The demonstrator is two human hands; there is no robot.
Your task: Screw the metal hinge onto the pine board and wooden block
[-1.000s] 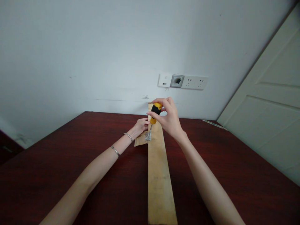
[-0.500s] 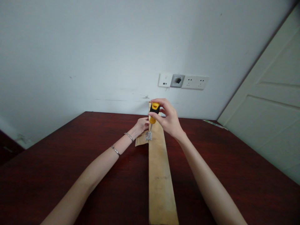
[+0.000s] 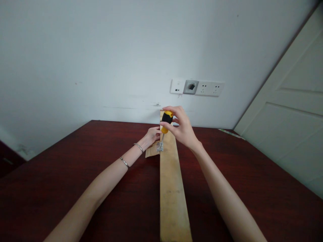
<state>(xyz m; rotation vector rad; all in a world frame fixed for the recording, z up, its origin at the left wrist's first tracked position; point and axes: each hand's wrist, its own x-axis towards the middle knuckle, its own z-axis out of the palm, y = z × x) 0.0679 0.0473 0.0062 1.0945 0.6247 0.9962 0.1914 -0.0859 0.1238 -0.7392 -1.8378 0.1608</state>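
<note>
A long wooden board (image 3: pixel 171 188) stretches away from me, its far end close to the wall. A small metal hinge (image 3: pixel 159 146) joins its left edge to a short wooden piece (image 3: pixel 151 150). My right hand (image 3: pixel 183 127) is closed around the yellow and black handle of a screwdriver (image 3: pixel 167 121). The screwdriver stands tilted, with its shaft down at the hinge; the screw under its tip is too small to make out. Just beyond the short piece, my left hand (image 3: pixel 152 135) grips the board's left side, its fingertips partly hidden.
Beneath everything is a dark red wooden table (image 3: pixel 113 141) that meets a white wall (image 3: pixel 113 60). Wall sockets (image 3: pixel 208 88) sit above the table's back edge. A pale door (image 3: pixel 290 111) is on the right, with a thin strip (image 3: pixel 230 133) near the back right corner.
The screwdriver handle has turned in my right hand, its black grip now facing me more, and leans slightly further right. My left hand and the board stay put.
</note>
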